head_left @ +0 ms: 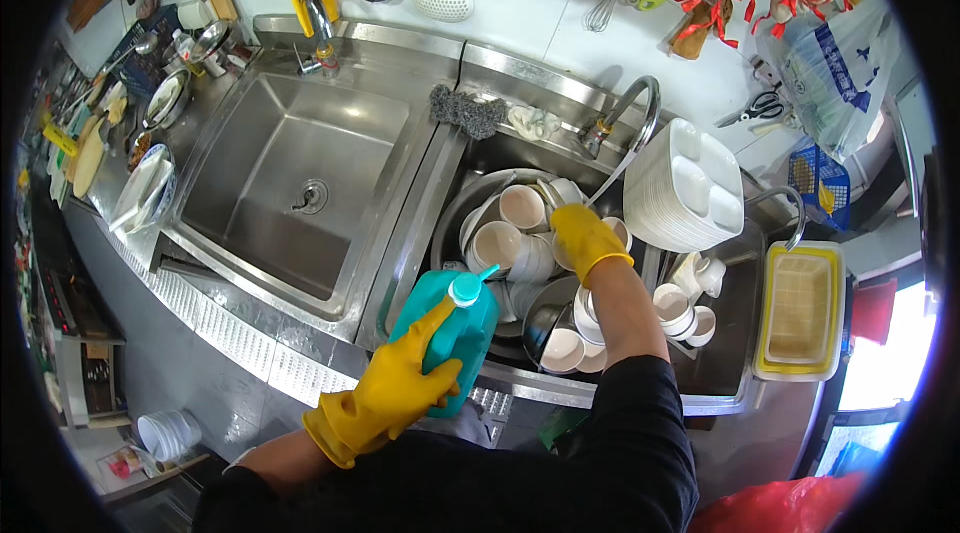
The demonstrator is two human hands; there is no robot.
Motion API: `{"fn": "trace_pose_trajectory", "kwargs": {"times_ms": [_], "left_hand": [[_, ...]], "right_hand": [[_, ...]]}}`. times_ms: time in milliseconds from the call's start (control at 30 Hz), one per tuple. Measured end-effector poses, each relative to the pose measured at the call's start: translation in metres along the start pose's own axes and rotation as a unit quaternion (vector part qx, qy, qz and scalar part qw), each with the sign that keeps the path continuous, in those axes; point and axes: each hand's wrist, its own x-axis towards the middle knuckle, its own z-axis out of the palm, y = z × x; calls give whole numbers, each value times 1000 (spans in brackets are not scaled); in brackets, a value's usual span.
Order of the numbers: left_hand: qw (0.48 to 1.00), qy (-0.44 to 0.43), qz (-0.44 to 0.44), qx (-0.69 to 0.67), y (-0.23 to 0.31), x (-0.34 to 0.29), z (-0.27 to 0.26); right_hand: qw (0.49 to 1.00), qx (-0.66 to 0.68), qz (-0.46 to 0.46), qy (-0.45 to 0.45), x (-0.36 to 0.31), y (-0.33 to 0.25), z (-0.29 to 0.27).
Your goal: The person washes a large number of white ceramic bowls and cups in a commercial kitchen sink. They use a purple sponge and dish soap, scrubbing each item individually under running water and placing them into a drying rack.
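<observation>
My left hand (400,388), in a yellow rubber glove, grips a teal plastic bottle (455,328) with a white spout cap, tilted toward the right sink. My right hand (583,236), also gloved in yellow, reaches down into that sink among white cups (510,233) and bowls piled in a metal basin (455,218). Its fingers are curled down among the cups; what they hold is hidden. A curved tap (640,108) runs a thin stream of water beside the right hand.
An empty steel sink (300,183) lies to the left. A stack of white divided trays (685,188) stands right of the tap, with a yellow basket (800,308) beyond. A grey scouring pad (465,110) sits on the divider. Plates (145,188) rest on the left counter.
</observation>
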Motion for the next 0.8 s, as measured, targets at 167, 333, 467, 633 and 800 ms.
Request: {"fn": "trace_pose_trajectory", "kwargs": {"times_ms": [167,333,467,633,800], "left_hand": [[999,-8,7,-32,-4,-2,2],[999,-33,26,-23,-4,-1,-2],[999,8,8,-45,-5,-3,-2],[998,13,36,-58,-8,-1,-2],[996,11,71,-46,-11,6,-1]], "right_hand": [[972,18,165,-165,20,64,7],[976,116,128,-134,6,117,82],[939,338,-61,-3,2,45,100],[987,134,-22,82,-47,-65,133],[990,15,101,98,-57,-138,139]]}}
